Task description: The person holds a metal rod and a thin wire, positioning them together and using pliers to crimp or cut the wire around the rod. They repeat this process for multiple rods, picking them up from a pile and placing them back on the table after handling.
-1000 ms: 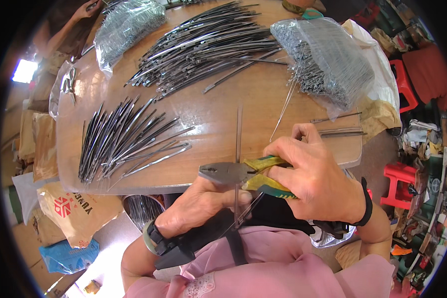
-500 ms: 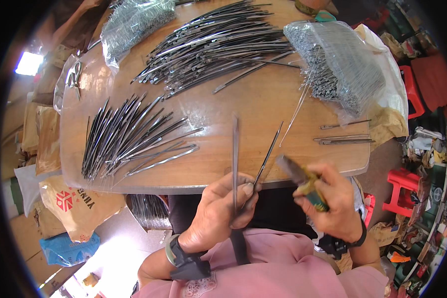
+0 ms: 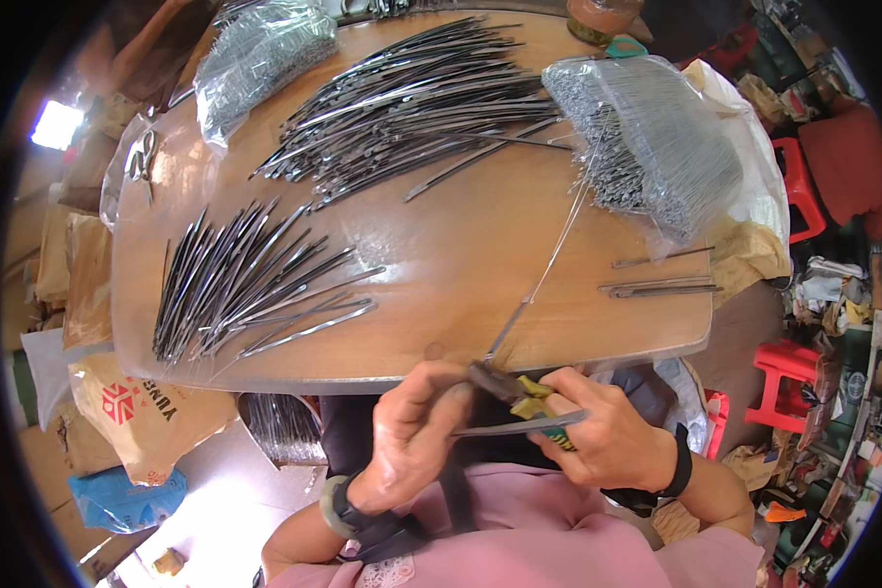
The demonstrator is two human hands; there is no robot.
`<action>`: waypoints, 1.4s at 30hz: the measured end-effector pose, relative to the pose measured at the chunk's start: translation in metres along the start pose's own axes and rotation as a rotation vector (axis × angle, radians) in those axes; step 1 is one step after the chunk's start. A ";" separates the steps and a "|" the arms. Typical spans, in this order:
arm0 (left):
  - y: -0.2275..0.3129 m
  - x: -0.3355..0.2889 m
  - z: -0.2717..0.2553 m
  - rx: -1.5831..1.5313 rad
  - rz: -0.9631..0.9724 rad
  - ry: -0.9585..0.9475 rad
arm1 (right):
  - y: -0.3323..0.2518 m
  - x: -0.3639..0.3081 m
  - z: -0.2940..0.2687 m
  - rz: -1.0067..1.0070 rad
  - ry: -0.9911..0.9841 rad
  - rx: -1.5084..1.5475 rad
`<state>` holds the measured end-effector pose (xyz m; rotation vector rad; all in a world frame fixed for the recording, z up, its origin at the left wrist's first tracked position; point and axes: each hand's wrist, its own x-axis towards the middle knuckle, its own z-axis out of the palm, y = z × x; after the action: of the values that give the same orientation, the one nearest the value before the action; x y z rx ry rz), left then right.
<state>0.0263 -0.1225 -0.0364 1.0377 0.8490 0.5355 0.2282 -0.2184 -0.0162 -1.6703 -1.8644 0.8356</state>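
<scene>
My left hand (image 3: 412, 431) is closed on flat dark metal strips near the table's front edge. One metal strip (image 3: 524, 426) runs from its fingers to the right, across the front of my right hand. Another narrow strip (image 3: 508, 328) slants up over the table, its upper tip by the end of a thin wire (image 3: 559, 245). My right hand (image 3: 617, 426) grips pliers (image 3: 534, 397) with yellow and green handles. Their dark jaws reach the left fingertips; whether they bite on a strip cannot be made out.
A large pile of metal strips (image 3: 412, 108) covers the table's far middle, a smaller pile (image 3: 255, 284) its left. Plastic bags of thin wires stand at far left (image 3: 260, 64) and right (image 3: 647, 147). Scissors (image 3: 145, 162) lie left; a few strips (image 3: 661, 289) lie right. A red stool (image 3: 784, 382) stands beyond.
The pliers have moved left and down to the left hand's fingertips. One held strip has swung from upright to nearly level, pointing right. The view has shifted slightly.
</scene>
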 end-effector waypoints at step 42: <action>0.083 0.068 0.005 0.664 0.740 -0.210 | -0.033 0.083 -0.056 -0.217 0.615 0.437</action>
<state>0.0695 -0.0392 0.0157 2.0106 0.4279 0.7612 0.2351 -0.1322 0.0430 -1.2371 -1.2928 0.5089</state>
